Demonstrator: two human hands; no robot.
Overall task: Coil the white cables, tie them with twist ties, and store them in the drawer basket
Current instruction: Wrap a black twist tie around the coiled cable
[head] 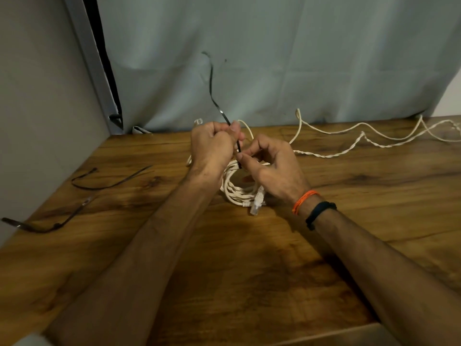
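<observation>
A coiled white cable (237,191) hangs between my hands just above the wooden table (224,270), its clear plug (257,206) dangling at the bottom. My left hand (214,146) grips the top of the coil and pinches a black twist tie (213,96) whose long free end sticks up in front of the curtain. My right hand (272,166) pinches the tie's lower end at the coil. A second white cable (361,138) lies loose and partly twisted across the back right of the table.
Two more black ties lie on the table at the left, one curved tie (107,181) and one nearer tie (50,223) by the edge. A grey wall panel (37,96) stands on the left and a pale curtain (299,58) hangs behind. No drawer basket is in view.
</observation>
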